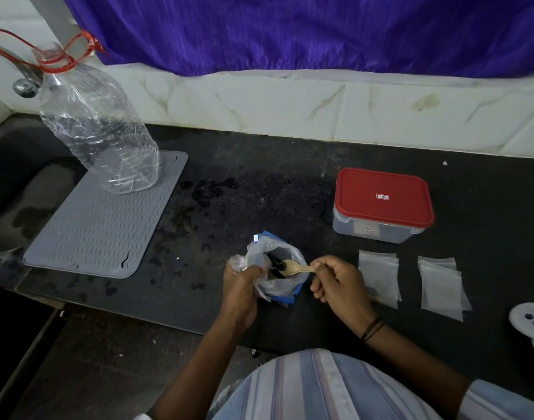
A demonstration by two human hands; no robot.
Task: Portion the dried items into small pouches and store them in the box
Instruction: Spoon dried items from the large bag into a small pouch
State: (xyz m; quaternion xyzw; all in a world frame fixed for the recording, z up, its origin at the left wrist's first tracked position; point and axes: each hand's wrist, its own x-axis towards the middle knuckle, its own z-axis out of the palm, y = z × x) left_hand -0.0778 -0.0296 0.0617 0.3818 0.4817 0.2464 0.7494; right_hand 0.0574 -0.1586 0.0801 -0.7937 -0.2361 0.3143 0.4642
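Right hand (335,280) pinches wooden spoon (296,267); left hand (241,283) grips crinkled, seemingly plastic bag (278,268).

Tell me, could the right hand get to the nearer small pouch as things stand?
Probably yes. The nearer pouch lies flat on the counter just beside the right hand, nothing between them. But that hand grips the wooden spoon, so it isn't free.

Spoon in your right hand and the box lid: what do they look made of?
Spoon: likely wood or bamboo, pale tan and matte, no shine. Box lid: likely plastic, smooth opaque red with a soft sheen and moulded rim.
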